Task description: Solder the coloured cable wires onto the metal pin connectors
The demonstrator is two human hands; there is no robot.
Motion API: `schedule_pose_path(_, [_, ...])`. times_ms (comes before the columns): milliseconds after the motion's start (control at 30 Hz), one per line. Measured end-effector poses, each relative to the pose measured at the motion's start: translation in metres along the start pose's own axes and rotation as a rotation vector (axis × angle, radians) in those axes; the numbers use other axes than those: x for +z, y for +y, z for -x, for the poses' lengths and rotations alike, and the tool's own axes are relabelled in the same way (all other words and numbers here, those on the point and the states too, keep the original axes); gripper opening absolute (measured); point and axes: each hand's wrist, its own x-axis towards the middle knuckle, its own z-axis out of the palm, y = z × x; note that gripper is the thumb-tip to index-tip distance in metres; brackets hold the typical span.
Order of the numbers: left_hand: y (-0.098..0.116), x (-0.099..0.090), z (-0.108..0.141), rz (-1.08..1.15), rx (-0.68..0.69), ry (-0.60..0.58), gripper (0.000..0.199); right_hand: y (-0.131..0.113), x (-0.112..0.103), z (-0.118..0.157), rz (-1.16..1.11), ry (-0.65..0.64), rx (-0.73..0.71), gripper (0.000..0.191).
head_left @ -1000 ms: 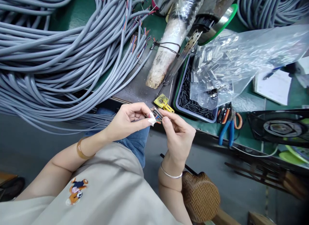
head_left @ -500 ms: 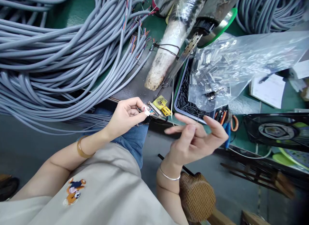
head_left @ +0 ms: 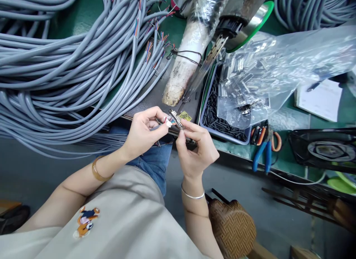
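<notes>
A metal multi-pin connector (head_left: 175,119) with thin coloured wires at its pins sits between my two hands, at the bench's front edge. My left hand (head_left: 145,131) is closed, thumb and index finger pinching the coloured wires (head_left: 173,122) close to the pins. A small white piece (head_left: 168,123) shows at these fingertips; what it is I cannot make out. From the right, my right hand (head_left: 197,146) pinches the connector's near end between thumb and fingers. Behind the connector lies a yellow piece (head_left: 185,116), partly covered by my right fingers.
Grey cables (head_left: 83,66) with stripped ends spread over the left side. A wrapped white roll (head_left: 187,60) and a metal nozzle (head_left: 207,62) point toward my hands. A tray of black tubes (head_left: 214,116), a clear bag (head_left: 250,81), pliers (head_left: 263,151) and a fan (head_left: 328,149) are rightward.
My right hand has moved left from beside the tray, its spread fingers closing on the connector. My left hand keeps its pinch on the wires. The whole view has shifted slightly.
</notes>
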Motion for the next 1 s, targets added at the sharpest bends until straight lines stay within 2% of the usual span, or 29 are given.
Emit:
schedule_pose_path(300, [0.003, 0.002, -0.01, -0.048, 0.042, 0.006, 0.014, 0.008, 0.004, -0.006, -0.098, -0.012, 0.028, 0.017])
schedule_pose_path(633, [0.005, 0.0, -0.01, -0.073, 0.098, -0.012, 0.01, 0.007, 0.003, -0.014, -0.069, 0.001, -0.021, 0.021])
schedule_pose_path(833, [0.004, -0.001, -0.01, -0.069, -0.02, -0.019, 0.016, 0.009, 0.002, -0.007, -0.008, -0.015, -0.084, 0.021])
schedule_pose_path(1000, [0.005, 0.0, -0.007, -0.031, -0.095, -0.026, 0.016, 0.008, 0.003, -0.005, -0.022, 0.015, 0.0, 0.019])
